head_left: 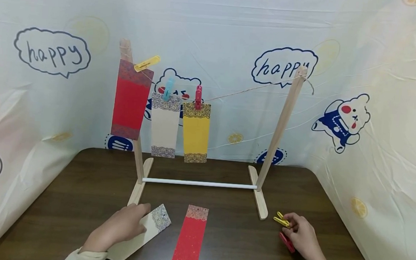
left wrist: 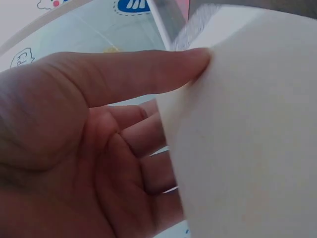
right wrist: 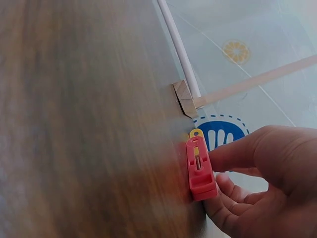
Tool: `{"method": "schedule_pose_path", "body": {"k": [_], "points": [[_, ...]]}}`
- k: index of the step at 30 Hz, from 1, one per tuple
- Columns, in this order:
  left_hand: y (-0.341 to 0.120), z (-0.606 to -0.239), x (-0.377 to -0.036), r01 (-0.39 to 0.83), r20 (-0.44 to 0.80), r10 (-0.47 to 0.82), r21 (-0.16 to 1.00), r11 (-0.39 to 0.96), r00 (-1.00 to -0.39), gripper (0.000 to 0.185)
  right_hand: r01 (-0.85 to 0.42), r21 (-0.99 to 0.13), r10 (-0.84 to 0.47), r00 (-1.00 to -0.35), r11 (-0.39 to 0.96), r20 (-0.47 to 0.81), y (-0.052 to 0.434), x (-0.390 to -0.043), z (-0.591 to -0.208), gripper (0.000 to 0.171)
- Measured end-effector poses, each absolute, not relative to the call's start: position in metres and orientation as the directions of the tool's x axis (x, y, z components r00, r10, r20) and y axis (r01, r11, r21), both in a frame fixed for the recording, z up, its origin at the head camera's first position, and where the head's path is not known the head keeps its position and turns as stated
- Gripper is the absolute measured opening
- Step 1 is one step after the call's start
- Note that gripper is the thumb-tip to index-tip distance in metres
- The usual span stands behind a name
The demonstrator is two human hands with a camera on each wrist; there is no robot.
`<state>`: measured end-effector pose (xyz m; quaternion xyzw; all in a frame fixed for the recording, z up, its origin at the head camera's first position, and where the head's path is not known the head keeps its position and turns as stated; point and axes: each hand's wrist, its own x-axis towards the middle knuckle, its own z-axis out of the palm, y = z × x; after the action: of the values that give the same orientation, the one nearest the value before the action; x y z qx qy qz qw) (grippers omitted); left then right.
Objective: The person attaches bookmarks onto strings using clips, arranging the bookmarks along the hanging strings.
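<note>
- Your left hand (head_left: 119, 226) has the white paper strip (head_left: 143, 232) pinched, thumb on top and fingers beneath; the left wrist view shows the card's plain face lifted against your thumb, so it looks to be coming off the table (head_left: 62, 188)
- Your right hand (head_left: 303, 235) curls its fingers round a red clothespin (right wrist: 200, 171); a yellow clothespin (head_left: 281, 219) lies at your fingertips, though I cannot tell whether you grip it too
- The step in hand, as I judge it, is picking up a strip and a peg together, ready for hanging
- A red paper strip (head_left: 189, 239) lies flat just to the right of your left hand, between both hands
- Ahead of your hands stands the wooden rack (head_left: 278, 131), its string (head_left: 250, 88) already carrying three pegged strips; the free stretch of string lies ahead of your right hand
- Next calls for raising the white strip's patterned end to that free stretch and squeezing the peg open over both
</note>
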<state>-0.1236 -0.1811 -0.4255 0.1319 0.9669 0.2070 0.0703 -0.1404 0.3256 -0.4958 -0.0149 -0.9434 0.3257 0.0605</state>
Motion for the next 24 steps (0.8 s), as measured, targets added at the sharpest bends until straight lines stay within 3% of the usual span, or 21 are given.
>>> {"method": "schedule_pose_path", "body": {"k": [10,18,21,24], "points": [[-0.183,-0.415,-0.125,0.223,-0.056,0.292,0.512,0.830,-0.955,0.025,-0.044,-0.604,0.074,-0.983,0.796,0.170,0.327,-0.140,-0.495,0.030],[-0.186,-0.409,-0.124,0.299,-0.002,0.351,0.520,0.800,-0.936,0.023,-0.057,-0.576,0.074,-0.977,0.816,0.202,0.325,-0.139,-0.493,0.027],[-0.187,-0.405,-0.123,0.314,0.023,0.356,0.530,0.788,-0.934,0.024,-0.059,-0.563,0.067,-0.977,0.825,0.201,0.322,-0.139,-0.491,0.038],[-0.188,-0.401,-0.124,0.325,0.063,0.350,0.549,0.770,-0.935,0.027,-0.033,-0.536,0.055,-0.988,0.844,0.147,0.319,-0.137,-0.487,0.061]]}}
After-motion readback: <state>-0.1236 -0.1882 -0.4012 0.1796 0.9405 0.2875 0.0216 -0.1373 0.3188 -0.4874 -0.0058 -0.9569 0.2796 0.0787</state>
